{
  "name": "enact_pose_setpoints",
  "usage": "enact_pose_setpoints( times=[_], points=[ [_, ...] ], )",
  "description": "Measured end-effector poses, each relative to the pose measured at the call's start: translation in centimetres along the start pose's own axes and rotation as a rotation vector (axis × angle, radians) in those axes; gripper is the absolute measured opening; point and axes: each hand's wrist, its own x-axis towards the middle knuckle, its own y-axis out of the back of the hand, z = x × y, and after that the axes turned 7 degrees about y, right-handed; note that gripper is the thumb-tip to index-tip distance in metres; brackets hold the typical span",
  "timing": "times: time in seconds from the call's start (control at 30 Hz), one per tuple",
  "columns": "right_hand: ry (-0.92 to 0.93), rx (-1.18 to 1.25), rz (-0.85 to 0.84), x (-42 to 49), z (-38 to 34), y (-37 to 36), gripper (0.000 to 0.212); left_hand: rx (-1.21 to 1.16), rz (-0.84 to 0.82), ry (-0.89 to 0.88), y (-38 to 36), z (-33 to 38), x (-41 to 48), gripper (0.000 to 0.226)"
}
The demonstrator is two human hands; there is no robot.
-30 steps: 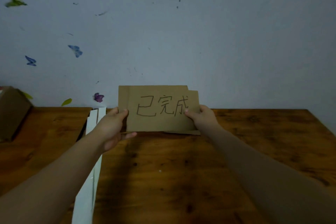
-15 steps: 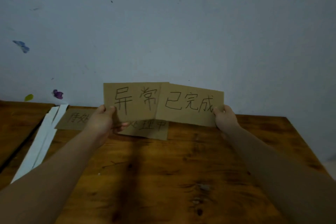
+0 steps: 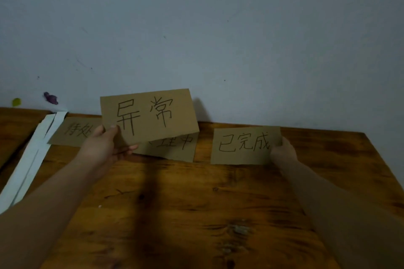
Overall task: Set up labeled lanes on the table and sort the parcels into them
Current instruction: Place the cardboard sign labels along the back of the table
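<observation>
My left hand [image 3: 105,148] pinches the lower left corner of a brown cardboard label [image 3: 150,116] with two handwritten characters, held up above the table's far edge. My right hand [image 3: 283,152] holds the right edge of a second cardboard label [image 3: 244,145] with three characters, low over the table at the back right. Two more cardboard labels lie flat along the wall: one at the left [image 3: 74,132], partly hidden by my left hand, and a middle one [image 3: 175,146] half covered by the raised label.
White paper strips [image 3: 32,157] run diagonally down the table's left side. The wooden table [image 3: 196,214] meets a pale wall at the back, and its right edge slants down at the far right. Small butterfly stickers [image 3: 51,98] sit on the wall at the left.
The two labels in my hands have separated: my right hand carried the three-character label right and down toward the table, while my left hand kept the two-character label raised. The view shifted right.
</observation>
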Motion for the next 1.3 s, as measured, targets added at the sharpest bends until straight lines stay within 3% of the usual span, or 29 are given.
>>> enact_pose_setpoints(
  times=[0.17, 0.27, 0.33, 0.37, 0.43, 0.57, 0.67, 0.8, 0.87, 1.1, 1.3],
  points=[
    [-0.062, -0.249, -0.003, 1.5, 1.3, -0.6, 0.064, -0.001, 0.012, 0.033, -0.9, -0.4, 1.2, 0.018],
    [0.293, -0.613, -0.037, -0.2, 1.8, -1.5, 0.049, 0.016, -0.001, 0.028, -1.8, -0.6, 1.6, 0.017],
    [0.558, -0.767, -0.213, -1.7, 2.7, -2.8, 0.042, 0.024, -0.016, 0.024, -2.4, -0.6, 1.5, 0.017],
    [0.592, -0.813, -0.309, -2.1, 3.1, -3.4, 0.044, 0.026, -0.022, 0.027, -2.8, -0.6, 1.4, 0.017],
    [0.539, -0.865, -0.409, -2.1, 3.5, -3.9, 0.051, 0.035, -0.032, 0.038, -3.1, -0.5, 1.3, 0.017],
    [0.505, -0.880, -0.412, -2.0, 3.0, -3.8, 0.054, 0.047, -0.057, 0.031, -3.0, -0.2, 1.2, 0.014],
    [0.530, -0.705, -0.351, -3.3, 1.0, -3.4, 0.051, 0.075, -0.084, 0.030, -2.9, 0.1, 0.5, 0.014],
    [0.265, 0.072, -0.405, -6.3, -4.5, -2.0, 0.054, 0.119, -0.163, 0.043, -3.8, 0.7, -1.4, 0.014],
    [0.193, 0.281, -0.448, -7.6, -6.5, -0.8, 0.058, 0.144, -0.220, 0.047, -4.7, 1.0, -2.7, 0.015],
    [0.243, 0.459, -0.192, -11.7, -8.7, 4.1, 0.045, 0.226, -0.448, 0.064, -7.6, 2.3, -6.7, 0.019],
    [0.229, 0.377, 0.002, -10.4, -6.7, 10.2, 0.047, 0.305, -0.464, 0.011, -9.8, 3.1, -8.2, 0.017]
  ],
)
